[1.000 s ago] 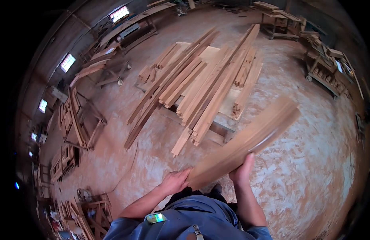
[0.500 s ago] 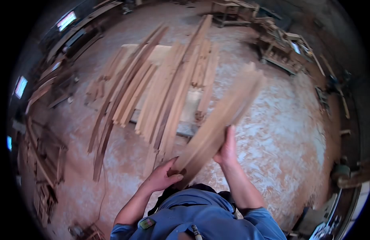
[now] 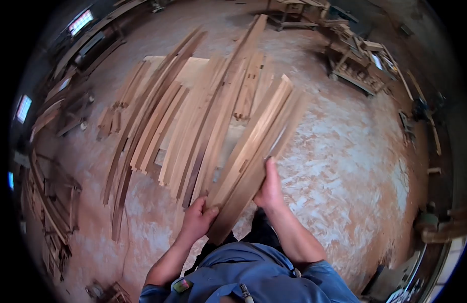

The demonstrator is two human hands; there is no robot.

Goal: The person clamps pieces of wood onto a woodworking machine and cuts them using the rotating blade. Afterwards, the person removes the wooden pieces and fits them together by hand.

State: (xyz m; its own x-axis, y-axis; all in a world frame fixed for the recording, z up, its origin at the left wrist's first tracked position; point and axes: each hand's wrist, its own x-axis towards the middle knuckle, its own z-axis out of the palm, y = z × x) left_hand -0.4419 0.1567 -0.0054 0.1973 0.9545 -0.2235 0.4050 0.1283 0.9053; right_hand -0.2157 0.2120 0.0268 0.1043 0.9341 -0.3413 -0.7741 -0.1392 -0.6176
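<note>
Both hands are partly closed on the boards [image 3: 253, 161]; the left hand [image 3: 197, 219] grips the near end, thumb over the top — the right hand [image 3: 269, 187] curls round the right edge, farther up; the boards slant away before the body, one far end blurred; beyond and leftward lie long strips [image 3: 185, 121] — a cart [image 3: 350, 80] stands on the floor [image 3: 344, 161], far right.
</note>
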